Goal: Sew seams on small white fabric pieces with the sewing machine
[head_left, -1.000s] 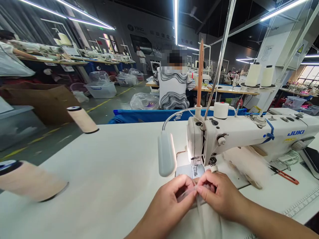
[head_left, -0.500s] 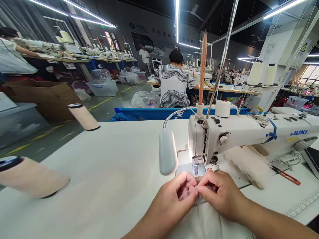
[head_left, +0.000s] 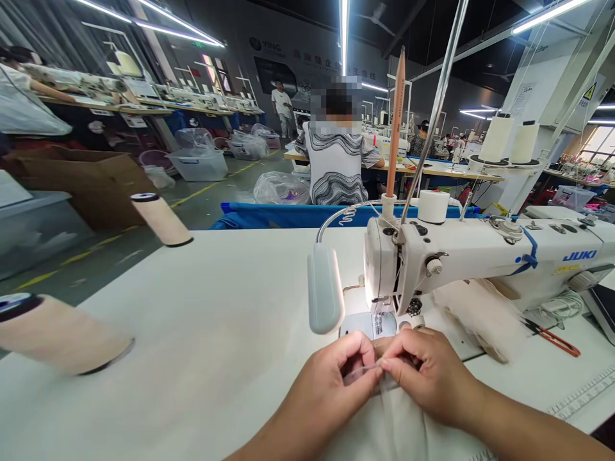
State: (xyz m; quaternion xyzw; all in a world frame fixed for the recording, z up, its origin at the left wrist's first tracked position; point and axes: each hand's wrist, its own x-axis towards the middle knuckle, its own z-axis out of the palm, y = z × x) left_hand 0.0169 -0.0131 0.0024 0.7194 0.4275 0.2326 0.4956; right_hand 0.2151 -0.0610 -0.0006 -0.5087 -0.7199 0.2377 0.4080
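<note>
My left hand (head_left: 339, 378) and my right hand (head_left: 425, 371) meet just in front of the needle area of a white sewing machine (head_left: 461, 250). Both pinch the edge of a thin, pale, sheer fabric (head_left: 391, 416), which hangs down toward me over the table edge. Fingertips nearly touch each other at the fold. Behind them lie the metal needle plate (head_left: 358, 324) and the presser foot (head_left: 378, 320), lit by a grey lamp (head_left: 325, 291). My curled fingers hide part of the fabric.
Two beige thread cones (head_left: 62, 333) lean at the left of the white table (head_left: 216, 307). Right of the needle are a bundle of pale fabric (head_left: 480, 317), red-handled thread snips (head_left: 552, 336) and a clear ruler (head_left: 581, 390). A co-worker (head_left: 336, 153) sits ahead, back turned.
Both hands keep their pinch on the fabric edge, with only slight finger movement. The view has shifted a little; the machine stands as before.
</note>
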